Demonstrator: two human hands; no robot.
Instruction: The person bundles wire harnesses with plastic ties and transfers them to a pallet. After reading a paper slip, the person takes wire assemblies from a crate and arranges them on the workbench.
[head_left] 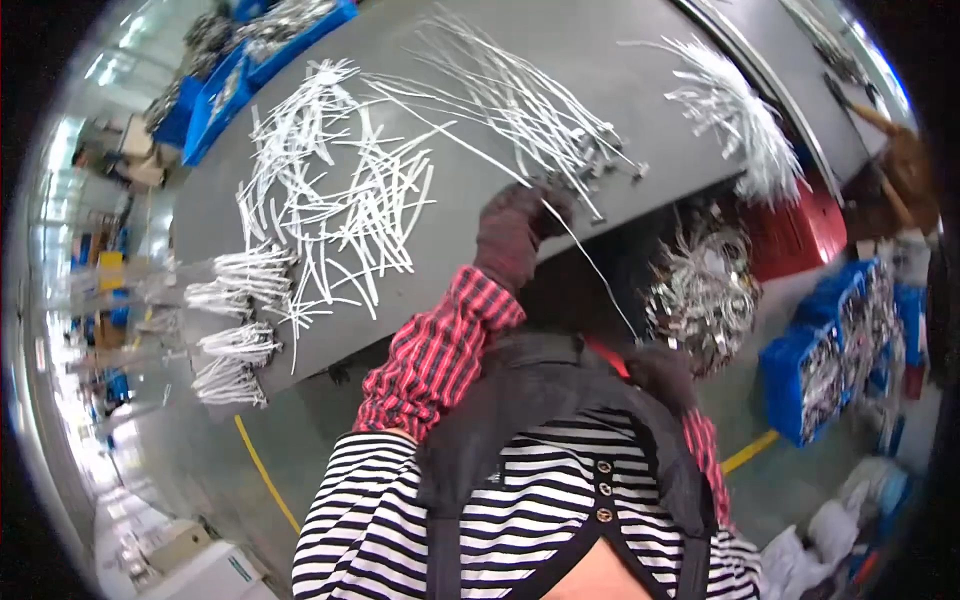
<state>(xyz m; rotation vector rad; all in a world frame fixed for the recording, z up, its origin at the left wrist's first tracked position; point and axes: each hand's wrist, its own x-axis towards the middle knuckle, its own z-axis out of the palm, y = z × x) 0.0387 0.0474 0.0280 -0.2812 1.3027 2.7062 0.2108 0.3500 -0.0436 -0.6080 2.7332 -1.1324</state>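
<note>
My left hand (pixel 515 228), in a dark glove with a red plaid sleeve, sits at the near edge of the grey table (pixel 560 60). It is closed on the upper end of a thin white strand (pixel 592 265). The strand runs down and to the right, ending at my right hand (pixel 660 368). That hand is also dark-gloved, held low in front of my black apron, and looks closed around the strand's lower end. Just beyond my left hand lies a fan of long white strands with small metal ends (pixel 530 105).
Several loose white tubes (pixel 330 190) are scattered over the table, with tied bundles (pixel 240 310) at its left edge and a white tuft (pixel 740 110) at the right. A heap of silvery parts (pixel 705 295) lies below the table. Blue crates stand right (pixel 830 370) and far left (pixel 240 70).
</note>
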